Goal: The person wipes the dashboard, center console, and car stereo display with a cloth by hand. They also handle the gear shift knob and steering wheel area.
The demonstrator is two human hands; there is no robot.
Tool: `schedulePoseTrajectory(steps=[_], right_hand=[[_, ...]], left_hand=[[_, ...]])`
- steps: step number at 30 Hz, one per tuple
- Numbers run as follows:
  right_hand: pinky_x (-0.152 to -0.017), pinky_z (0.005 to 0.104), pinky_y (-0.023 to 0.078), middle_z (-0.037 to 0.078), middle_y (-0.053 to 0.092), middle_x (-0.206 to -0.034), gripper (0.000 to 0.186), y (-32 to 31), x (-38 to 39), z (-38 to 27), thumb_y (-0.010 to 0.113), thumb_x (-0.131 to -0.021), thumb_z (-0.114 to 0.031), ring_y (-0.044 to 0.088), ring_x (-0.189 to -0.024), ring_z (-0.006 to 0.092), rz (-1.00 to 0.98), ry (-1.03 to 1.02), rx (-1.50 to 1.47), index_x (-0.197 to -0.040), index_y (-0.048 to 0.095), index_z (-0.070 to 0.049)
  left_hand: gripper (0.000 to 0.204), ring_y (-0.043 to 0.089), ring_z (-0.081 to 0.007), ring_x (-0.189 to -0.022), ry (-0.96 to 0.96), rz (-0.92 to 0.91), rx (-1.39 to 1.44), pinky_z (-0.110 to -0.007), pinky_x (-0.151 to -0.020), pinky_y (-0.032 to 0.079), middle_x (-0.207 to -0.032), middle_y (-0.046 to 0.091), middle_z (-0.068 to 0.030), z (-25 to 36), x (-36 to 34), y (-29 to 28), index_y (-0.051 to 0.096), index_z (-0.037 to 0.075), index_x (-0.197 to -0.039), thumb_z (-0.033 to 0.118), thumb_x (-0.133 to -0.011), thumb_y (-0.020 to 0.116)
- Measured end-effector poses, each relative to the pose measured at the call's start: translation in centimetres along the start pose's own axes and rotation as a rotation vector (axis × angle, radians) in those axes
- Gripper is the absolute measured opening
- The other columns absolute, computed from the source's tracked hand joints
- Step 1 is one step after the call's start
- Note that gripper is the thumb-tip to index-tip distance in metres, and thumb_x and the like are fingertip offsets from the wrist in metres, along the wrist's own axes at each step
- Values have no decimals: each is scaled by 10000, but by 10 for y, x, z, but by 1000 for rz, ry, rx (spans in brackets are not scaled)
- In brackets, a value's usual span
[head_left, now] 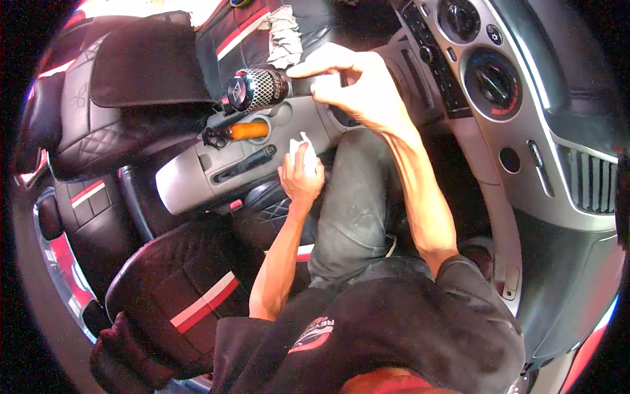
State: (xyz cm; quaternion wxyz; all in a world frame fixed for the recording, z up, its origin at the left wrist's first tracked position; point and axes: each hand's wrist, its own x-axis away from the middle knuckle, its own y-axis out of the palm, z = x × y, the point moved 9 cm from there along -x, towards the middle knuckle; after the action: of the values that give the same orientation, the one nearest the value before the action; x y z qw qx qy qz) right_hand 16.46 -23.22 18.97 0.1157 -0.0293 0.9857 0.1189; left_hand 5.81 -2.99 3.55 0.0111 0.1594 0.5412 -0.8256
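Observation:
My left hand (301, 178) is closed around a small crumpled white cloth (304, 150), beside the parking brake lever (249, 162). My right hand (359, 82) reaches over the front of the grey centre console (180, 177). Its fingers are bent and apart, with a gap between them and nothing visible in it. Its foremost fingertip is close to the base of a dark can with a silver net pattern (262, 90); I cannot tell whether they touch. Next to the can, a spray bottle with amber liquid (251, 130) and a black head stands in a cup holder (281, 113).
A grey rag (284, 39) lies on the black seat with red and white stripes beyond the console. A black panel (149, 59) covers part of that seat's back. The dashboard with round control knobs (493, 85) and an air vent (590, 179) is on the right.

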Motion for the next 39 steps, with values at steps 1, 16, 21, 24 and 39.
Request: schedulePoseTrajectory(steps=[1,16,21,24,39], right_hand=[[-656,229,457,10,705,-825,269,-2,1,-2,781,-737,-122,566,-711,68,12,-6,-22,-1001,766,-73],[-702,257,519,50,721,-842,265,1,1,-1,770,-735,-90,653,-751,106,20,-39,-45,-996,756,-51],[-701,263,524,48,721,-842,264,4,0,3,780,-733,-87,656,-757,107,11,14,-112,-994,757,-53],[-700,267,526,47,721,-848,259,5,-2,-3,787,-736,-87,655,-762,108,0,-63,8,-990,758,-50],[-630,226,440,-1,698,-817,250,-2,0,2,771,-746,-109,551,-687,71,18,-23,-44,-993,769,-77]], left_hand=[[539,577,-313,-843,5,-2,8,-424,-688,411,-921,581,-115,3,-1,3,615,156,-1213,188,-690,742],[536,580,-321,-839,-7,-6,7,-436,-694,417,-916,583,-122,1,0,1,615,154,-1205,186,-684,735],[535,580,-319,-837,-13,-5,-8,-436,-692,417,-916,584,-117,-1,0,0,614,152,-1204,181,-684,738],[530,581,-316,-841,-16,1,3,-433,-695,417,-918,585,-114,-3,-1,-4,615,151,-1203,180,-688,738],[533,579,-317,-844,-13,-24,6,-429,-705,417,-929,589,-117,1,0,2,609,151,-1215,198,-699,734]])
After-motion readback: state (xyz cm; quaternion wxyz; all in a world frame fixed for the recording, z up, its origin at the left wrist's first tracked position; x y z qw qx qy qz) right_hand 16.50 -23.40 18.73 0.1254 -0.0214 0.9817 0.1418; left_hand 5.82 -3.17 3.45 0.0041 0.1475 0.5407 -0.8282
